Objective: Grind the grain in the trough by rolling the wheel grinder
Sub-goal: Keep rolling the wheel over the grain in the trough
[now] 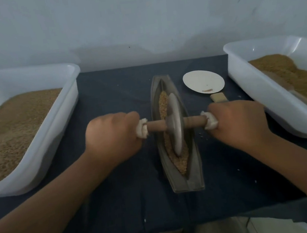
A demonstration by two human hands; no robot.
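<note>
Wheel grinder (176, 127) held at both ends: left hand (112, 136) and right hand (240, 121) each curled tight round a white cloth wrap (141, 129) on the wooden axle (156, 126). Upright near the middle of the narrow trough (184, 184), edge down in crushed grain (163, 99). Beneath, dark cloth (129, 196). Beyond the right hand, 1 white plate (203, 81) and a small brush (219, 97). At the sides, left tray (65, 100) and right tray (251, 85), both holding brown granules.

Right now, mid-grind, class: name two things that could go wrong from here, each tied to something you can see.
1. The left hand and right hand both grip the wheel grinder, so nothing holds the trough; it might slide on the cloth.
2. The grain lines the narrow trough; a hard roll could spill some over the rim.
</note>
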